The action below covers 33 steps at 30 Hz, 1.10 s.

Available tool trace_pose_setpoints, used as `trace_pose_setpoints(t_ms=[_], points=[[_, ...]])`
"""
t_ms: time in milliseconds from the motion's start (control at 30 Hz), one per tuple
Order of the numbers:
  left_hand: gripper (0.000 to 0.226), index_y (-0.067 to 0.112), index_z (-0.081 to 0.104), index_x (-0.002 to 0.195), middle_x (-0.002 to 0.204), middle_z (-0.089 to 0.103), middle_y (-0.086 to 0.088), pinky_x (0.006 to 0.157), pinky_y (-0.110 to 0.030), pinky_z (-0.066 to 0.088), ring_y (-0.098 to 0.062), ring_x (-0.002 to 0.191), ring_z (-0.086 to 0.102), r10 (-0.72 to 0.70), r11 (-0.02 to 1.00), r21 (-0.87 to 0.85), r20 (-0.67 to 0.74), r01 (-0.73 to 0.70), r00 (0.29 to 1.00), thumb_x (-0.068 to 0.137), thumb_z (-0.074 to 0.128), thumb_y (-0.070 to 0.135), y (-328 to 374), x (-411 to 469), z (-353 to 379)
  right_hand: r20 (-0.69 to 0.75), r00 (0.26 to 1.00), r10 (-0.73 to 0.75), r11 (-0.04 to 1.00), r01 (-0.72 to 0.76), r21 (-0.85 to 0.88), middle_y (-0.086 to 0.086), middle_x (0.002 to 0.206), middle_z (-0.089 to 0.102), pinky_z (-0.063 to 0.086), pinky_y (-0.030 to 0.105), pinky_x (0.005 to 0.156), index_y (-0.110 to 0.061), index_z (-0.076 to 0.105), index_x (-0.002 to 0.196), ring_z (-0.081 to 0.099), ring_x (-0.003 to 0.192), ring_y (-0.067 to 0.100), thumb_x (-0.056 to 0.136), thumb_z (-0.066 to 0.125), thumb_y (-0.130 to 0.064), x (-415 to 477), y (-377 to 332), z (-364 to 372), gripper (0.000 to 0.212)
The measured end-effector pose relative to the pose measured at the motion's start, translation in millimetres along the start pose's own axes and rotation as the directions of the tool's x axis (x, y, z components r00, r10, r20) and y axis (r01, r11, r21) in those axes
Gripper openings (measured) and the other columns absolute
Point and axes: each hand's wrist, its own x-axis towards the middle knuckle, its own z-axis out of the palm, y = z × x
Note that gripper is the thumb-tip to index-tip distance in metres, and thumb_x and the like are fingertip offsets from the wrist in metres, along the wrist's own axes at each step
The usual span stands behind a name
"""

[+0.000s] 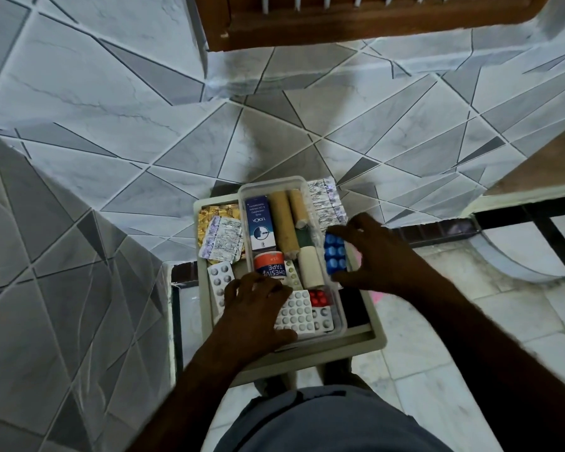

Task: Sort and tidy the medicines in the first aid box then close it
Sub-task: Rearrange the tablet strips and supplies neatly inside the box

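A clear plastic first aid box stands open on a small grey stool. Inside lie a blue syrup carton, two tan bandage rolls, a white roll, an adhesive tape tin, red pills and white blister strips. My right hand holds a blue blister strip over the box's right edge. My left hand rests on the box's near left side, fingers spread over the strips. Gold and silver strips lie left of the box.
Another silver strip lies beyond the box's right side. A blister strip lies on the stool by my left hand. Tiled walls stand close on the left and ahead. A wooden frame is above. My legs are just below the stool.
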Motion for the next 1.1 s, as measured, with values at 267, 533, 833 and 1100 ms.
trace_pose_setpoints(t_ms=[267, 533, 833, 1100], points=[[0.065, 0.035, 0.033, 0.143, 0.157, 0.023, 0.014, 0.114, -0.049, -0.003, -0.022, 0.146, 0.003, -0.031, 0.997, 0.079, 0.079, 0.025, 0.996, 0.085, 0.056, 0.051, 3, -5, -5, 0.097, 0.981, -0.166, 0.959, 0.183, -0.217, 0.003, 0.142, 0.031, 0.029, 0.045, 0.105, -0.028, 0.026, 0.144, 0.036, 0.126, 0.028, 0.074, 0.064, -0.056, 9, -44, 33, 0.084], [0.057, 0.035, 0.045, 0.137, 0.152, 0.034, 0.013, 0.115, -0.049, 0.002, -0.021, 0.145, 0.008, -0.057, 0.998, 0.038, 0.038, 0.056, 0.998, 0.083, 0.059, 0.050, 11, -3, 2, 0.080, 0.983, -0.167, 0.914, 0.185, -0.361, 0.008, 0.137, 0.043, 0.030, 0.047, 0.099, -0.020, 0.035, 0.138, 0.042, 0.122, 0.033, 0.074, 0.065, -0.046, 12, -51, 40, 0.075], [0.047, 0.032, 0.050, 0.133, 0.147, 0.043, 0.014, 0.112, -0.044, -0.002, -0.014, 0.146, 0.011, -0.054, 0.998, 0.043, -0.013, 0.054, 0.998, 0.088, 0.053, 0.047, 5, -11, 5, 0.098, 0.984, -0.147, 0.940, 0.170, -0.295, 0.005, 0.140, 0.041, 0.029, 0.048, 0.104, -0.024, 0.035, 0.138, 0.044, 0.124, 0.031, 0.076, 0.067, -0.047, 27, -49, 45, 0.074], [0.040, 0.034, 0.060, 0.123, 0.139, 0.050, 0.014, 0.107, -0.042, -0.007, -0.015, 0.142, 0.016, -0.055, 0.998, 0.037, 0.013, 0.054, 0.998, 0.088, 0.052, 0.049, 6, -7, 2, 0.124, 0.968, -0.218, 0.900, 0.248, -0.358, 0.004, 0.142, 0.042, 0.026, 0.046, 0.100, -0.029, 0.046, 0.134, 0.039, 0.126, 0.033, 0.071, 0.072, -0.044, 13, -39, 58, 0.070]])
